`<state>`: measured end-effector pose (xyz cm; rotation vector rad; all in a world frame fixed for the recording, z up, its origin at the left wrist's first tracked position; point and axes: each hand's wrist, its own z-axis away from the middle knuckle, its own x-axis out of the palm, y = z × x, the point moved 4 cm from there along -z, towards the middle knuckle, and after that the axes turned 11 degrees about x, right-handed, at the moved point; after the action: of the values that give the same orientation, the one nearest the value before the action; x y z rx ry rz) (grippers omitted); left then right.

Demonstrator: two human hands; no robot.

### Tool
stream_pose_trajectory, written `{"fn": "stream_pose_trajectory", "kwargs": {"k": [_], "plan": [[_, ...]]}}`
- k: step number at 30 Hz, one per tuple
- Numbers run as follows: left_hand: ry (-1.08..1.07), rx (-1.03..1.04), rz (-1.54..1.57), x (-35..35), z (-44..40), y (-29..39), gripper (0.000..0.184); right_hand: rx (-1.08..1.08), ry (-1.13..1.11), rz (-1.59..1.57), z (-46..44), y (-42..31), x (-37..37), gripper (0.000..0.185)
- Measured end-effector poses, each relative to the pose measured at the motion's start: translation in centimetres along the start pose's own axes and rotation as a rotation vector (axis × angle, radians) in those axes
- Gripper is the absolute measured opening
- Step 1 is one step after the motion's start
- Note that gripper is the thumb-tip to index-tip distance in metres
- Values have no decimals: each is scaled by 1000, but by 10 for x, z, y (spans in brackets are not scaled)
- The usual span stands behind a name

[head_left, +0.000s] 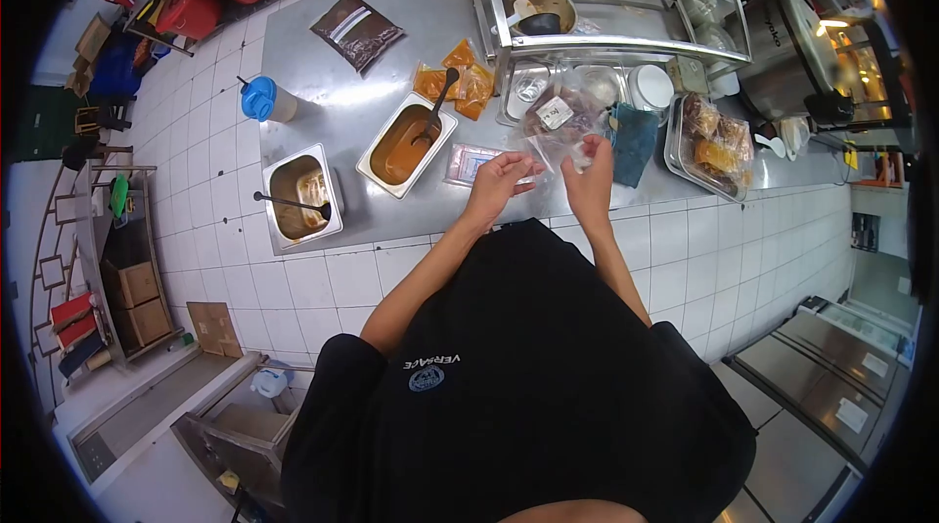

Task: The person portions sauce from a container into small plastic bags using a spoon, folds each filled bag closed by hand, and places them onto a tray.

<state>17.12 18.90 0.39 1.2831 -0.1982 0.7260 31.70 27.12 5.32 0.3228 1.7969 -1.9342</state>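
A small clear plastic bag (550, 151) is over the front of the steel counter, between my two hands. My right hand (590, 181) pinches its right side with closed fingers. At the bag's left edge, my left hand (501, 186) has its fingers bent and its thumb apart; whether the fingertips touch the plastic is hard to see. Partly under the left hand lies a flat pink-and-white packet (469, 164). Just beyond the bag is a larger clear bag with dark reddish contents and a white label (555, 112). A folded dark teal cloth (634, 143) lies right of my right hand.
On the steel counter (333, 117) stand a pan of orange-brown sauce (401, 151) with a black ladle, a nearly emptied pan (290, 205), and a blue-lidded jug (264, 99). A metal rack (626, 48) rises behind. A tray of wrapped food (709, 156) sits at right.
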Motion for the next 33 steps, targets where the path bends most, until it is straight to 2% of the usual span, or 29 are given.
{"fn": "stream_pose_trajectory", "kwargs": {"k": [2,3,4,5,6,8,9,11,13,15,17,24,27,29,30,32,33], "plan": [[-14,45,-38,-2,0,4,23,-437,397,460,16,-50,-6,30],[-30,111,-183,-4,-1,6,21,-439,393,459,16,-51,-5,30],[-47,176,-329,-6,-1,8,20,-477,253,406,17,-52,1,27],[-45,176,-330,-8,0,7,20,-513,114,353,18,-53,7,26],[-52,223,-372,-7,0,13,18,-516,113,352,20,-55,10,26],[-56,269,-413,-5,3,21,17,-63,-280,70,18,-44,24,26],[-67,264,-422,-2,4,25,15,-66,-284,70,17,-47,24,26],[-72,258,-431,-2,7,31,13,120,-428,-17,16,-43,28,29],[-150,253,-521,-1,7,36,11,128,-469,-80,11,-36,30,27],[-196,206,-484,-1,8,41,12,141,-509,-139,7,-27,27,25],[-259,95,-428,-6,7,47,15,227,-648,-416,7,-23,30,21],[-343,40,-473,-18,7,64,16,224,-699,-479,10,-19,39,19],[-399,130,-508,-20,3,51,15,182,-638,-347,7,-20,39,15],[-357,222,-570,-26,2,36,13,188,-725,57,10,-26,45,20],[-383,222,-569,-23,5,38,13,192,-700,54,7,-29,42,20],[-357,-12,-713,-20,14,41,15,139,-843,211,7,-32,45,26],[-382,-37,-803,-15,18,45,21,85,-823,219,8,-34,45,27]]}}
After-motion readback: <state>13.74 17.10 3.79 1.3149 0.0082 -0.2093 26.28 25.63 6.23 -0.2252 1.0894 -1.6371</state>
